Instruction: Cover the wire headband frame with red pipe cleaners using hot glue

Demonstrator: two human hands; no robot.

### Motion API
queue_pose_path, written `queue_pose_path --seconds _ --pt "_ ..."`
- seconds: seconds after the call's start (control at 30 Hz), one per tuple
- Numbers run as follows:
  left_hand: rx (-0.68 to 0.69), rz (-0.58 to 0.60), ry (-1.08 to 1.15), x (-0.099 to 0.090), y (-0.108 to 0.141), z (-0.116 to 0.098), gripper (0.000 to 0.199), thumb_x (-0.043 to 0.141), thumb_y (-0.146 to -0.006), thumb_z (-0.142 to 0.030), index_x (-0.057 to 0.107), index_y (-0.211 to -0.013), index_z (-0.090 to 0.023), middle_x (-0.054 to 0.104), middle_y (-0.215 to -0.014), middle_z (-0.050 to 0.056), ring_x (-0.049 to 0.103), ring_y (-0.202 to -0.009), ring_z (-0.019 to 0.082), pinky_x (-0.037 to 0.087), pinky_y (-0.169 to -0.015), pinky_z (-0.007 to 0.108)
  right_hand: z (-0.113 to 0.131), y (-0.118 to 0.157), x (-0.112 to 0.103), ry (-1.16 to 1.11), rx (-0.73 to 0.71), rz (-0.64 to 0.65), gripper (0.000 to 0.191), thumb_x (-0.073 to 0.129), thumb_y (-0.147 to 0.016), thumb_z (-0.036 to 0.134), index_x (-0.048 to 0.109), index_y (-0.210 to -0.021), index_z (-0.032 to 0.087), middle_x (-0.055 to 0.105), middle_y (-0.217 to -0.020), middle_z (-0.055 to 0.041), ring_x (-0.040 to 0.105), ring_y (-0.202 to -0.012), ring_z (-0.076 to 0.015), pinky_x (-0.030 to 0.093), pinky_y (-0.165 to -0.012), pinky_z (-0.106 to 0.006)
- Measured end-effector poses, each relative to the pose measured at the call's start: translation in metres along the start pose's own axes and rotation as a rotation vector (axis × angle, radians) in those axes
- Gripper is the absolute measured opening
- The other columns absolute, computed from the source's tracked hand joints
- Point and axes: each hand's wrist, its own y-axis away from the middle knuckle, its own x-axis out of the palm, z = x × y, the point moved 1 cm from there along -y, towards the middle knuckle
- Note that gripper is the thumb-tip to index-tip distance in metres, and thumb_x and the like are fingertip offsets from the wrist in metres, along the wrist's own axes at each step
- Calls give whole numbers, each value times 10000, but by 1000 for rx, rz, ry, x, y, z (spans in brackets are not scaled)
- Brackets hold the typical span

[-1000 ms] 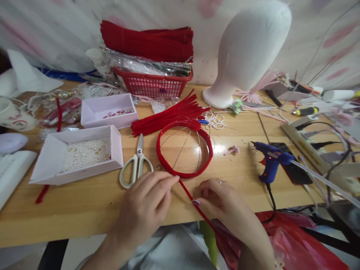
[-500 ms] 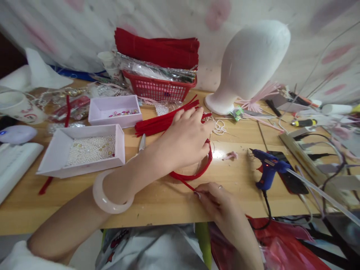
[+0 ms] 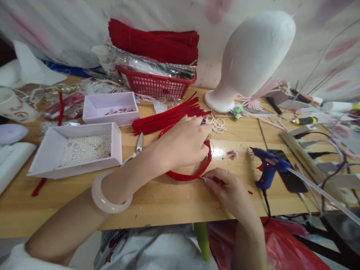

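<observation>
A red fuzzy hoop stands near the middle of the wooden table. My left hand, its arm wearing a pale bangle, reaches over the hoop with bent fingers at its right side; its fingertips are partly hidden, and what they grip is unclear. At the hoop's front right edge, my right hand pinches a red strip close against the hoop. Behind the hoop lies a bundle of red fuzzy stems. Scissors lie left of the hoop, partly under my left arm.
White boxes of pearls and gems sit at left. A red basket and white foam head stand behind. The blue glue gun, phone and power strip are at right.
My right hand has moved slightly up and right, nearer the hoop's edge, and the loose red strip now lies along the hoop. The view has shifted slightly.
</observation>
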Motion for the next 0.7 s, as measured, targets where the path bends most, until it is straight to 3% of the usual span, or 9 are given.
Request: queue_pose_path --seconds 0.17,0.4,0.47,0.57,0.63,0.7 --pt "134 -30 168 2 -2 4 227 475 -790 -65 671 -870 -147 711 -953 90 646 -908 239 503 -852 378 3 6 -3 7 46 -53 176 632 -886 352 709 -790 225 722 -724 -23 620 -658 -192 453 -611 -299" --pt "279 111 345 -1 -7 -1 212 540 -728 4 669 -733 -164 731 -907 55 662 -883 208 502 -758 316 5 16 -6 -34 151 -148 275 706 -807 427 551 -692 231 613 -622 16 548 -557 -152 417 -506 -259" --pt "321 133 414 0 -10 -2 237 550 -707 25 684 -727 -169 745 -937 48 671 -917 199 512 -796 303 6 19 -6 -59 166 -179 252 719 -800 413 538 -770 240 569 -602 41 520 -525 -140 408 -477 -244" --pt "363 187 569 0 -15 0 359 532 -709 49 732 -893 -186 757 -1053 26 687 -965 170 523 -854 279 8 19 -6 -83 111 -82 159 654 -865 382 613 -915 236 584 -620 34 536 -541 -149 432 -490 -244" --pt "335 140 650 -4 -15 8 414 543 -752 27 717 -1056 -192 742 -1171 25 679 -1056 165 516 -922 282 8 19 -6 -75 65 -21 177 609 -903 393 655 -846 232 633 -647 1 575 -578 -163 458 -516 -253" --pt "241 -25 673 -9 -9 20 394 550 -799 -3 701 -1112 -187 726 -1226 29 654 -1133 164 491 -992 295 7 18 -6 -67 42 -21 264 603 -912 427 664 -753 225 682 -683 -26 607 -607 -174 483 -537 -259"
